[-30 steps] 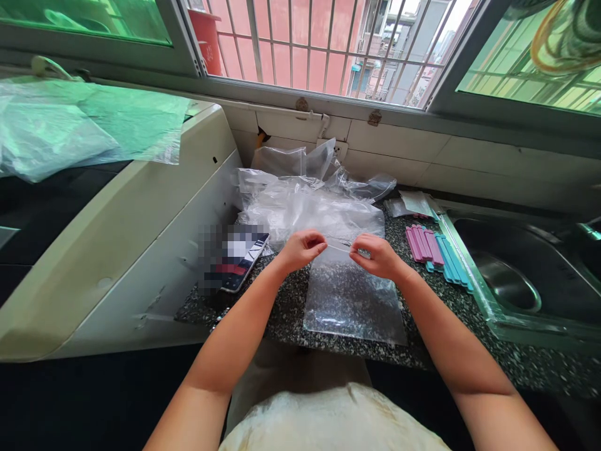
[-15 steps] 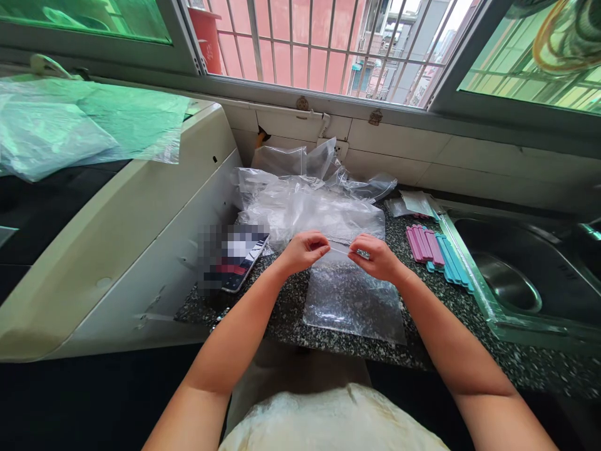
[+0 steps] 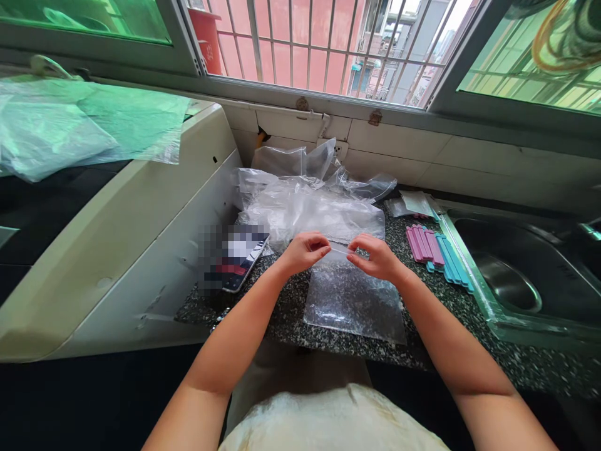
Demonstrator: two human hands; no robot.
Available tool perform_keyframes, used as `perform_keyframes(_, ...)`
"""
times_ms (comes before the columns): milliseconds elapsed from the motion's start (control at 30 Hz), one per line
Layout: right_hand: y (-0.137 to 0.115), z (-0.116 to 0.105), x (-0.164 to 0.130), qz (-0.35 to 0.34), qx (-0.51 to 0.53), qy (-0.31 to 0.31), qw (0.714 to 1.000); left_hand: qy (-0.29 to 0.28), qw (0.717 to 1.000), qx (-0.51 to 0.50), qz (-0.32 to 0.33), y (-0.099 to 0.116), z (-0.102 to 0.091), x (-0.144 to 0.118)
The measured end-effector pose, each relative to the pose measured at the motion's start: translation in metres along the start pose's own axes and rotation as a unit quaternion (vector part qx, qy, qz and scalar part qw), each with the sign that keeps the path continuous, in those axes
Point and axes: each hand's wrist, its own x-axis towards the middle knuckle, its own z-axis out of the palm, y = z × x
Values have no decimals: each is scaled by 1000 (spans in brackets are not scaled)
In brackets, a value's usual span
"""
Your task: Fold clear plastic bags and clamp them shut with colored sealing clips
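Closest is the person's pale shirt (image 3: 338,419), with two bare arms reaching out past it. A clear plastic bag (image 3: 354,307) lies on the dark, speckled counter (image 3: 282,319), near its front edge. The left hand (image 3: 303,254) and the right hand (image 3: 375,258) are at the bag's far end, close together but not touching. The left thumb and pointing finger press together and pinch the bag's edge. The right thumb and finger pinch the same edge, and it runs straight across the gap. The other fingers are curled.

To the left of the hands is a phone (image 3: 251,263), partly blurred. To the right are pink strips (image 3: 424,244) and blue strips (image 3: 451,263), side by side, just beside the sink (image 3: 498,322).

Behind the hands is a big, crinkly heap of clear bags (image 3: 300,207). Small packets (image 3: 416,203) lie to its right. Far left, more plastic (image 3: 84,125) is spread over a black top. At the back is a tiled wall (image 3: 399,141). Above it, past the window bars (image 3: 255,37), are a red bucket (image 3: 206,41) and a pink building (image 3: 322,31).
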Motion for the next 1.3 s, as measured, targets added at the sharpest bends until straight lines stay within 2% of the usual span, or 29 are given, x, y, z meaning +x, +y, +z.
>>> perform_keyframes(600, -5, 2, 1, -20, 3, 10, 1000, -7, 999, -37, 2, 0, 6, 0)
perform_keyframes(967, -1, -7, 1, 6, 22, 88, 996, -6, 999, -30, -13, -6, 8, 1)
perform_keyframes(1300, 0, -6, 1, 23, 20, 100, 995, -13, 999, -31, 5, -3, 8, 0)
